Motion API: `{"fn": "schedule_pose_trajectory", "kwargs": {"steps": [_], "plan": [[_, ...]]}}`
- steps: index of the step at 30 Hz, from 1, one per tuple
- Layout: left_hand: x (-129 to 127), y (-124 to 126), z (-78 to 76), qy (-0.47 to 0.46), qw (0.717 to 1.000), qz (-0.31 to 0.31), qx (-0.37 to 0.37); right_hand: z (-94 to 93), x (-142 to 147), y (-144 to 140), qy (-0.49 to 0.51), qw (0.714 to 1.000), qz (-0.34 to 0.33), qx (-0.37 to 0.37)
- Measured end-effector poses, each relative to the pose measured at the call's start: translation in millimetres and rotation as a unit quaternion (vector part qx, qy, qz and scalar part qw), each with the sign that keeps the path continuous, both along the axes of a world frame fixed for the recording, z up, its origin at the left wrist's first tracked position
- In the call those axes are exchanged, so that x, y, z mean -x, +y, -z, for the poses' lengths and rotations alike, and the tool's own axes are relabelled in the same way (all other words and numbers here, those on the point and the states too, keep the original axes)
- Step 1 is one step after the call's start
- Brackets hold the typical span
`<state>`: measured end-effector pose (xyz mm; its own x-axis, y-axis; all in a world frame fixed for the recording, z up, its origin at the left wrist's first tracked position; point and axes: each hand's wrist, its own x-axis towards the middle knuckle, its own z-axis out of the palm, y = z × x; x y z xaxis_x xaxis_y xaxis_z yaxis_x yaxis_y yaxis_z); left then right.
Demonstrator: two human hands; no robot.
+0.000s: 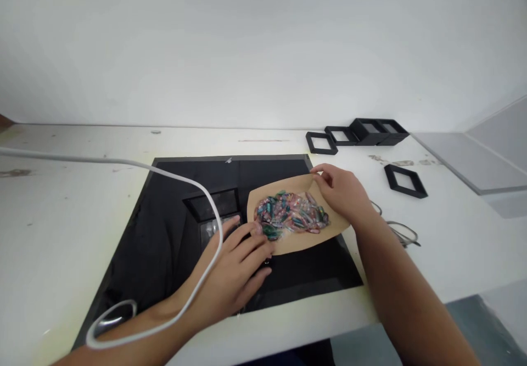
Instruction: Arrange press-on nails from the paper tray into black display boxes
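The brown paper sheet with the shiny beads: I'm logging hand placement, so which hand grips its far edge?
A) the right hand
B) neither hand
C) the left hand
A: the right hand pinches the far edge of the brown paper sheet, while the left hand rests at its near-left side by the beads.

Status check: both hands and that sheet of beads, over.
Left hand open, fingertips at bead pile. Right hand pinching brown paper sheet far edge. White cable draped over left forearm.
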<state>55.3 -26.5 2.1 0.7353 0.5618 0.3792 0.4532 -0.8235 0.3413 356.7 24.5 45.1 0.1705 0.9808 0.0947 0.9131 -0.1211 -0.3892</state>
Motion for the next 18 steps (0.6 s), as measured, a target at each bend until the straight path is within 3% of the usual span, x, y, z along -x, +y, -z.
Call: {"fn": "schedule_pose_trajectory", "kwargs": {"steps": [4, 9, 12, 18], "plan": [[-1, 0, 0.9, 0.012, 1.000, -0.022, 0.014, -0.3, -8, -1, -0.018, 0.999, -0.042, -0.007], [-1, 0, -0.9, 0.045, 0.998, -0.010, 0.044, -6.8, 5, -5, -0.037, 0.973, -0.220, -0.061], [1, 1, -2.1, 0.059, 0.997, -0.009, 0.055, -13.7, 21, -13, -0.051, 0.955, -0.284, -0.076], [0, 3, -2.6, 0.065, 0.997, -0.020, 0.045, -8.3, 37, -19, 0.023, 0.938, -0.338, 0.071]]}}
